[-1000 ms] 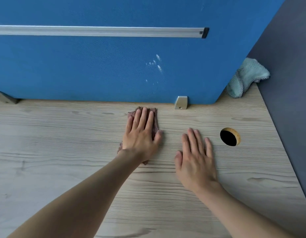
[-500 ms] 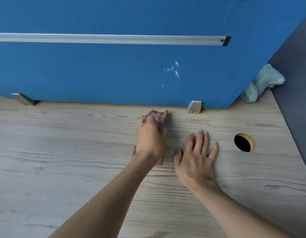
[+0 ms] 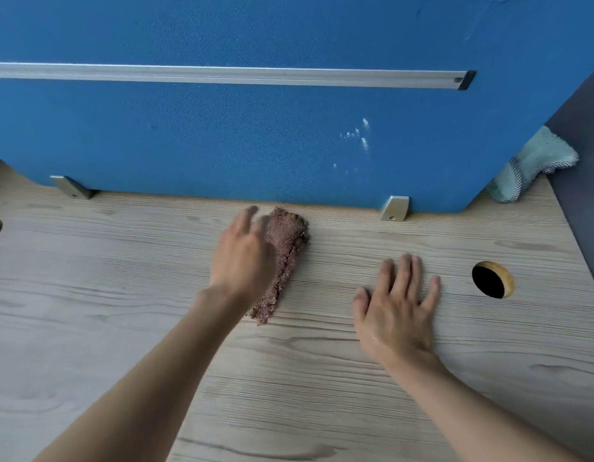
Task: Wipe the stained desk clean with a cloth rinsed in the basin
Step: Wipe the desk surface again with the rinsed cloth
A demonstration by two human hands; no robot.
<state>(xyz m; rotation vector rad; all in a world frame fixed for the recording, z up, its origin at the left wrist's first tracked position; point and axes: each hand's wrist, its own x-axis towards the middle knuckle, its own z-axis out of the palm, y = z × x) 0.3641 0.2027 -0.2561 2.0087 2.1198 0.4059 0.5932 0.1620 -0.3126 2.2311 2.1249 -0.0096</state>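
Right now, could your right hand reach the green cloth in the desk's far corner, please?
Probably yes: the right hand rests flat and free, with only bare desk and the cable hole between it and the green cloth.

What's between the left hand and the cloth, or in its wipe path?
Nothing between them: the left hand lies over the left edge of the cloth. Rightward on the desk, the right hand rests flat in the path, a cable hole beyond it.

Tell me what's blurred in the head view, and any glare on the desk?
Head view: left hand motion-blurred, worst at the fingertips; right hand, brown cloth and desk grain sharp. Head view: soft even light, no glare on the desk.
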